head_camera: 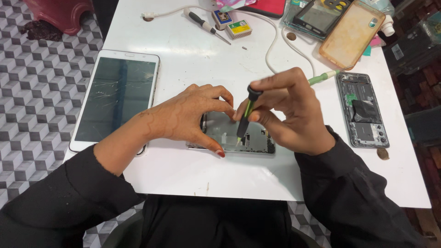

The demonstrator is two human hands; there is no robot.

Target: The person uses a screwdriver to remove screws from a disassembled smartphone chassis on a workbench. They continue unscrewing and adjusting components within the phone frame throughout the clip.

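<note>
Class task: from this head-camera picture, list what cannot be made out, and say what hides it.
- Opened grey phone, head view: left half covered by left hand.
- Green-black screwdriver: tip contact too small to tell.
- Black-handled screwdriver and orange phone case: cut by top edge.
- Right hand: palm hidden.

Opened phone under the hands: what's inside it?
Inside the opened phone, grey plates and dark parts show near the screwdriver tip. The left hand and right hand cover its upper half.
</note>
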